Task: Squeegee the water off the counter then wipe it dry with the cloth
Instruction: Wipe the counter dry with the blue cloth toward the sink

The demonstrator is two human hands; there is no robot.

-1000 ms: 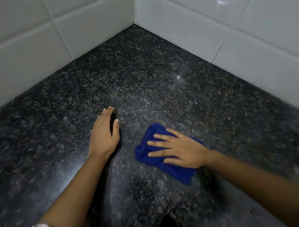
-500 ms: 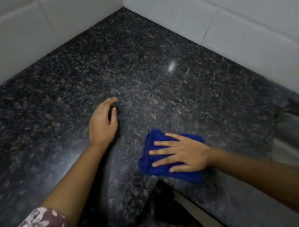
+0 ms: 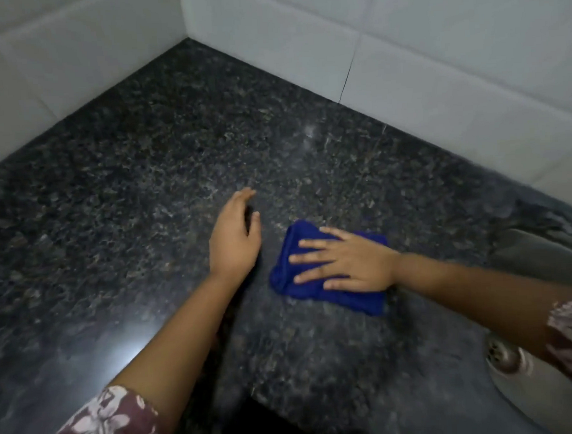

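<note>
Pressed flat rather than pinched, the right hand (image 3: 349,263) lies palm-down on the blue cloth (image 3: 330,290) with its fingers (image 3: 307,258) spread apart, so nothing is clamped; the cloth is simply pinned between palm and stone. It sits folded into a small pad on the dark speckled counter (image 3: 146,196), near the front edge and just beside the left hand (image 3: 235,242), which rests on the bare granite with its fingers loosely together and holds nothing. No squeegee is in view, so the work appears to be in the drying stage. The cloth looks soft, light and limp: it should bunch or unfold if pushed from one edge, and probably drags more once it takes up water. Broad pressure through the whole palm at the middle of the pad seems the best hold, with the fingertips keeping the leading fold down. The polished stone looks slick and hard, and a faint sheen near the white tiled wall (image 3: 436,79) may be leftover moisture or only glare; I cannot tell which. A sink drain (image 3: 503,355) shows at the right, partly hidden behind the right forearm.
</note>
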